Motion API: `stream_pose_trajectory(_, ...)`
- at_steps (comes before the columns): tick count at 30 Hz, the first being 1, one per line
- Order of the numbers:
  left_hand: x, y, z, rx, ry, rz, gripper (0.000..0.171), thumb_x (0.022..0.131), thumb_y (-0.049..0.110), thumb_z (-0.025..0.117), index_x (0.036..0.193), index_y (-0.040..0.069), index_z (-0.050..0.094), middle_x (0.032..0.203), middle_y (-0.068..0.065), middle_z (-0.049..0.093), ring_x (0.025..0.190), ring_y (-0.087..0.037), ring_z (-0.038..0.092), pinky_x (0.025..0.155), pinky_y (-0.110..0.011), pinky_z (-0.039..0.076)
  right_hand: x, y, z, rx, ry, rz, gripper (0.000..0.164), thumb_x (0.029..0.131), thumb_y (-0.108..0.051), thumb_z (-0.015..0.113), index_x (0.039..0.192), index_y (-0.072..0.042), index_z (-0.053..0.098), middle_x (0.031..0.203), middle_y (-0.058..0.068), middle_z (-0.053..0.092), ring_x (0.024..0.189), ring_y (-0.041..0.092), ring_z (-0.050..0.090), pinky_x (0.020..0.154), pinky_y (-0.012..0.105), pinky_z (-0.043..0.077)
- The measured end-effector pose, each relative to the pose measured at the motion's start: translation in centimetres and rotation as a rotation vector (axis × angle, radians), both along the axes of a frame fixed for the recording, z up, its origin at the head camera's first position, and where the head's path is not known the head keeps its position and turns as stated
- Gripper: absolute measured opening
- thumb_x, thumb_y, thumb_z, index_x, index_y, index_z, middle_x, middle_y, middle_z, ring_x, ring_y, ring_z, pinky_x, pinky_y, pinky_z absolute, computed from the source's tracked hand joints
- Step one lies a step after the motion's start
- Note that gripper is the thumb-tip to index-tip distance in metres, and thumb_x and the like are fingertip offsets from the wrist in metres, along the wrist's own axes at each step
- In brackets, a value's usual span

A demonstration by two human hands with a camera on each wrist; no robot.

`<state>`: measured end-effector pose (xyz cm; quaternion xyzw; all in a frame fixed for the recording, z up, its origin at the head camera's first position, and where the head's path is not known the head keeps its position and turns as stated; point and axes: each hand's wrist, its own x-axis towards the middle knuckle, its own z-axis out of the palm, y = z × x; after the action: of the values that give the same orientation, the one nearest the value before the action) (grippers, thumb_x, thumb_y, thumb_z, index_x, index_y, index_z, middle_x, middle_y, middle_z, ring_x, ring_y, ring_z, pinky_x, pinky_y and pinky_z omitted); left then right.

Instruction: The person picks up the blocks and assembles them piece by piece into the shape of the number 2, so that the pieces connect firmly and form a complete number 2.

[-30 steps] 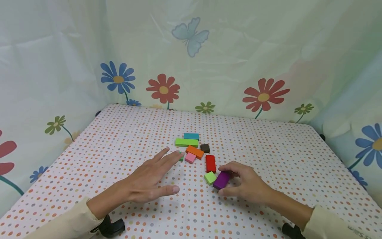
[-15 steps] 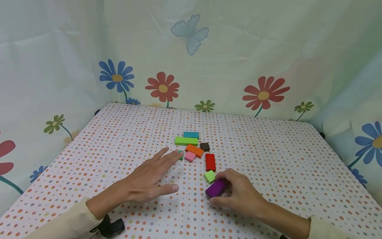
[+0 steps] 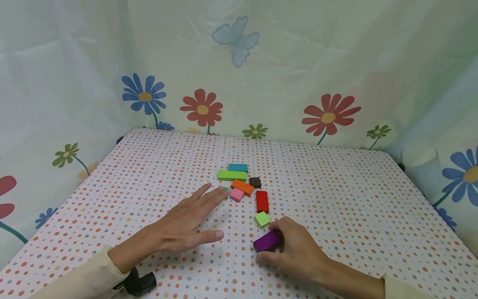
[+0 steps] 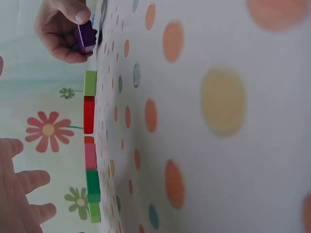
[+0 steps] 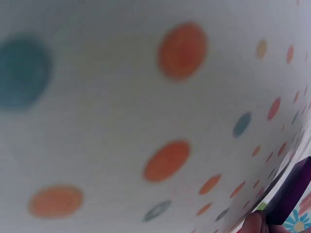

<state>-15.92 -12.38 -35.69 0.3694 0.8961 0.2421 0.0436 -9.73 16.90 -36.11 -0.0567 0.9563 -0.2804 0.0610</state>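
Head view: A person's right hand (image 3: 295, 249) pinches a purple block (image 3: 266, 241) between thumb and curled fingers, toward the near edge of the dotted table (image 3: 336, 199) and just right of its middle. The left hand (image 3: 190, 226), holding nothing, spreads its fingers wide above the table's left half, thumb well apart; the left wrist view shows a gap between its visible fingertips and a green block (image 4: 93, 185). Just beyond the purple block sits a lime cube (image 3: 262, 219), then a red block (image 3: 262, 202). Farther toward the far edge lie a pink block (image 3: 237, 194) beside an orange block (image 3: 242, 187), a black block (image 3: 255, 182) near both, a light-green bar (image 3: 232, 175) and a blue block (image 3: 237, 167).
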Motion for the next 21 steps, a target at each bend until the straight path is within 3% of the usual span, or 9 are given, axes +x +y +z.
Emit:
stream_pose_trajectory(9,0.15,0.13,0.0,-0.013,-0.024,0.004,0.085,0.094,0.063,0.052,0.163,0.039,0.01,0.169,0.014,0.01,0.157,-0.023,-0.001,0.113,-0.072,0.02,0.04,-0.83,-0.11,0.029,-0.035,-0.032,0.073,0.066,-0.054,0.091,0.117,-0.009,0.065,0.101,-0.003,0.058,0.086,0.015,0.053,0.073,0.028,0.048)
stream_pose_trajectory(14,0.22,0.17,-0.02,-0.019,-0.034,0.011,0.084,0.094,0.063,0.052,0.162,0.043,0.007,0.17,0.012,0.012,0.157,-0.022,-0.002,0.113,-0.072,0.02,0.11,-0.99,-0.28,0.061,-0.005,-0.008,0.072,0.067,-0.053,0.091,0.116,-0.007,0.065,0.101,-0.003,0.057,0.084,0.012,0.053,0.071,0.027,0.048)
stream_pose_trajectory(21,0.17,0.19,-0.01,-0.025,-0.026,0.012,0.084,0.094,0.064,0.052,0.163,0.041,0.008,0.17,0.009,0.013,0.157,-0.024,-0.001,0.113,-0.072,0.02,0.21,-1.05,-0.4,0.08,0.037,0.021,0.067,0.069,-0.049,0.091,0.114,-0.006,0.065,0.099,-0.003,0.056,0.081,0.01,0.05,0.068,0.024,0.046)
